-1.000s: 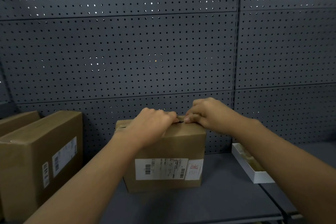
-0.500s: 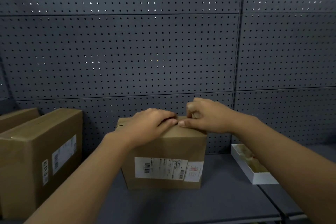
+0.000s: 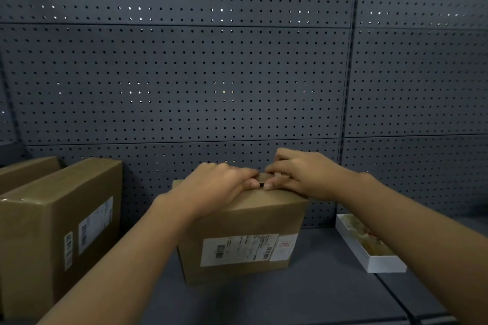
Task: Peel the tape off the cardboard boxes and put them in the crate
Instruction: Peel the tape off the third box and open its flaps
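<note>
1. Box [image 3: 245, 229] stood on the shelf [image 3: 317, 295], centre of the frame, label [image 3: 239, 249] facing the camera.
2. Left hand [image 3: 211, 187] lay on the box top, fingers curled at the top seam; whether they held anything, I could not tell.
3. Right hand [image 3: 303, 174] lay on the box top from the right, fingertips [image 3: 269, 187] bent down at the seam, almost meeting the left; what they gripped, if anything, was not visible.
4. Tape was not distinguishable under the hands.
5. Two larger boxes [image 3: 52, 232] stood at lower left, apart from the centre one.
6. White tray [image 3: 369, 245] lay at lower right on the shelf.
7. Pegboard [image 3: 184, 74] filled the upper frame.
</note>
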Demonstrator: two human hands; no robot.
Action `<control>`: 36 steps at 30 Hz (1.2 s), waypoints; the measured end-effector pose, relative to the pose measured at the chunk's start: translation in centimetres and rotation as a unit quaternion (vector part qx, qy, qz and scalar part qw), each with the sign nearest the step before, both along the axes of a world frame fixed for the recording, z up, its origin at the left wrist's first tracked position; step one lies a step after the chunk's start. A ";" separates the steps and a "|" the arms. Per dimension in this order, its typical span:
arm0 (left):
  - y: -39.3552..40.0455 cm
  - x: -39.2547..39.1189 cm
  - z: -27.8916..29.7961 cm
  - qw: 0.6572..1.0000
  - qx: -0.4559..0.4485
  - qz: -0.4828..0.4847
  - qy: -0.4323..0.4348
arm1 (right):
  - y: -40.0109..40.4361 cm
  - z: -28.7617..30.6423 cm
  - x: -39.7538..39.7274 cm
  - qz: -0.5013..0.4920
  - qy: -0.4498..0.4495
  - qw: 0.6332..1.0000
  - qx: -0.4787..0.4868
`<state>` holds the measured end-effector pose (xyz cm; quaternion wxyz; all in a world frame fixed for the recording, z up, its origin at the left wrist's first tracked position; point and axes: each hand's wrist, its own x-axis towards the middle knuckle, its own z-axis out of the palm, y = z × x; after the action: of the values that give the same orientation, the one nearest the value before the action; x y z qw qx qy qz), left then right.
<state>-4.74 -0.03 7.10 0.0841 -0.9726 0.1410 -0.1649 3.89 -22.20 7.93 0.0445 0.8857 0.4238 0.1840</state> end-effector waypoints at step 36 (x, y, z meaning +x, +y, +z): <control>0.9 0.6 -1.1 0.992 -0.119 -0.018 0.045 | 1.9 3.0 -0.7 -0.059 0.141 0.981 -0.120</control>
<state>-4.18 0.84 5.98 -0.0416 -0.9793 0.1420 -0.1380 3.23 -20.33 10.98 0.1008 0.9146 0.3916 0.0024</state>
